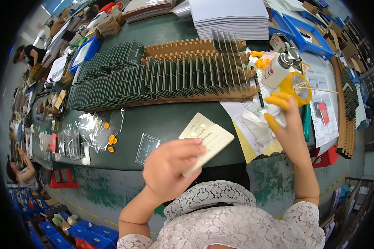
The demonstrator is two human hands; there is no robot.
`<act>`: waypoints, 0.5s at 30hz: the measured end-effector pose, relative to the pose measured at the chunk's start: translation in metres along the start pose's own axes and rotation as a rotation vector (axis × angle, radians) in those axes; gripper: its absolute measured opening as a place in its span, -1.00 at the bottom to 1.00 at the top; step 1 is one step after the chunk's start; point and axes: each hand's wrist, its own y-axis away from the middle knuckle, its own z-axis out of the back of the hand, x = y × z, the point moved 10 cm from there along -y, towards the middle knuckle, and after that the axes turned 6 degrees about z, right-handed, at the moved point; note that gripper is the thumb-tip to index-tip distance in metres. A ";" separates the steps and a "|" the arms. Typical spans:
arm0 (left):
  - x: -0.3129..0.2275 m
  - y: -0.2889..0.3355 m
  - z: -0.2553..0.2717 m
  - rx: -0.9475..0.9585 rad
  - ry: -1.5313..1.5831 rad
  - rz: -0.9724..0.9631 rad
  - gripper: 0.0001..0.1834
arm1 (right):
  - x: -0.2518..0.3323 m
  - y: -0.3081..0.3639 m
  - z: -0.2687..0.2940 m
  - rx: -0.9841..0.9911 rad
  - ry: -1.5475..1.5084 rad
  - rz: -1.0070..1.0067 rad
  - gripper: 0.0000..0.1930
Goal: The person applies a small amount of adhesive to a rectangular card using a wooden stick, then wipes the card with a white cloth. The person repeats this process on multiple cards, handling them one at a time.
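My left hand [168,164] is closed on the edge of a cream panel [214,143] with rounded corners and dark print, tilted above the table's near edge. Its fingers cover part of the panel, and it looks like two overlapping pieces. Yellow finger cots cover some fingertips of my right hand [289,120]. That hand is curled around a crumpled white cloth [255,124], with cloth showing between thumb and fingers. A dark green panel with white outlines [148,148] lies flat beside my left hand. Beyond both hands, many similar green panels [170,79] stand upright in notched wooden racks [174,46].
A white bottle with a metal cap [277,69] and a yellow tape roll [300,88] stand right of the racks. Papers [320,89] lie beneath. Plastic bags [93,128] and orange finger cots [112,140] are at left. White sheets [228,18] are stacked behind; another rack [348,112] is far right.
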 end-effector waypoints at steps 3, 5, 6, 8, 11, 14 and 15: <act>-0.029 0.005 -0.012 0.043 -0.312 -0.282 -0.76 | -0.006 0.001 -0.003 0.015 -0.654 -0.200 -0.55; -0.040 0.011 -0.015 -0.005 -0.368 -0.396 -0.78 | 0.011 0.005 -0.022 0.065 -1.208 -0.338 -0.49; -0.044 0.015 -0.016 -0.029 -0.375 -0.423 -0.78 | 0.021 0.006 -0.028 0.142 -1.262 -0.367 -0.41; -0.049 0.022 -0.016 -0.049 -0.397 -0.456 -0.78 | 0.034 0.009 -0.045 0.226 -1.387 -0.402 -0.39; -0.053 0.033 -0.020 0.018 -0.456 -0.515 -0.79 | 0.052 0.009 -0.060 0.348 -1.483 -0.439 -0.27; -0.053 0.037 -0.018 -0.006 -0.486 -0.523 -0.76 | 0.070 0.005 -0.066 0.378 -1.507 -0.405 -0.19; -0.050 0.035 -0.016 -0.030 -0.489 -0.497 -0.75 | 0.070 0.002 -0.064 0.352 -1.479 -0.373 -0.19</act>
